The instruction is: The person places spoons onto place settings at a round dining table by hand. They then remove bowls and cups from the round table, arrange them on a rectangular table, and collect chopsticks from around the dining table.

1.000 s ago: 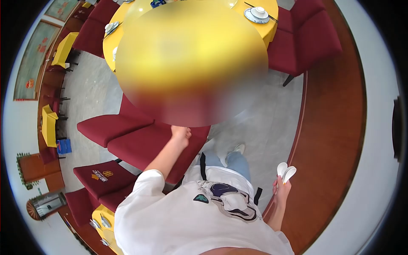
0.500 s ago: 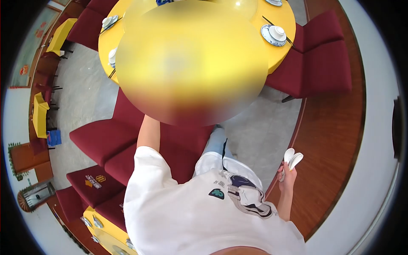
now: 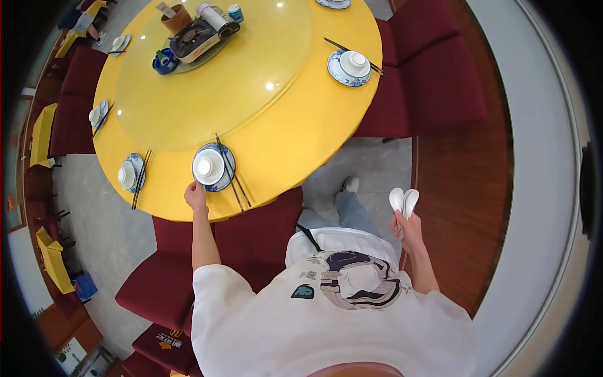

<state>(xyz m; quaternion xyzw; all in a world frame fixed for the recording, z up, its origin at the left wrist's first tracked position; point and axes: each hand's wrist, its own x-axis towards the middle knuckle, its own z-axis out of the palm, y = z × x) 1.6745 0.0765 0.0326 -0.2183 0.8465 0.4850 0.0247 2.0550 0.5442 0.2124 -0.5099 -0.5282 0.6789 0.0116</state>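
My left hand (image 3: pixel 196 196) is at the lower left rim of a blue-and-white plate (image 3: pixel 231 169), its fingers pinched together; what lies between them is too small to make out. A white bowl (image 3: pixel 208 166) sits on that plate, and dark chopsticks (image 3: pixel 239 188) lie across its right side. Off to the right, away from the table, my right hand (image 3: pixel 410 231) grips several white spoons (image 3: pixel 409 201) by their handles, bowls pointing up.
The round yellow table (image 3: pixel 301 147) carries other place settings, a glass turntable (image 3: pixel 220 113) and a portable stove (image 3: pixel 196 43). Dark red chairs (image 3: pixel 433 88) stand around it, one between my body and the table. A person (image 3: pixel 85 24) is far off at the upper left.
The view has shifted, bringing the near tabletop and its settings into clear sight. My left hand, hidden half a second ago, now shows at the plate. My right hand still holds the spoons.
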